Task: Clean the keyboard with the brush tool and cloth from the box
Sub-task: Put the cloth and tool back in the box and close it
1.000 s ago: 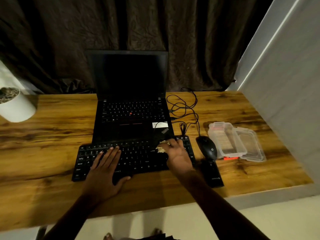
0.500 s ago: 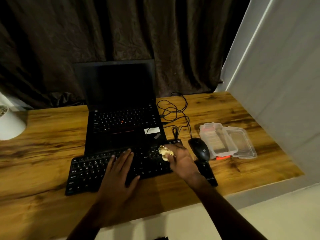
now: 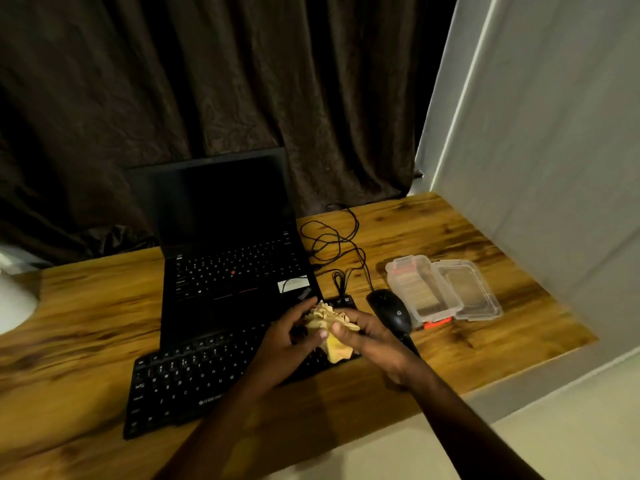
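**Supervisor:** Report the head view. What has changed?

**Operator:** I see one view only. A second ago the left hand lay flat on the black external keyboard while the right hand pressed the crumpled yellowish cloth onto the right-hand keys. Now both hands are lifted off the keys and meet above the keyboard's right end. The camera has also swung right and up.

**Supervisor:** Finger state?

**Operator:** Both sets of fingers are curled closed around the cloth, left from the left side, right from the right. The cloth sits bunched between them, clear of the keys.

**Supervisor:** Meaning for the task?

**Operator:** I judge the wiping stroke is paused; the cloth is probably being refolded or regathered, either for another pass or for return.

**Supervisor:** Where is the box?

**Operator:** The clear plastic box sits open on the wooden desk, right of the black mouse, its clear lid just beside it. I cannot pick out the brush tool.
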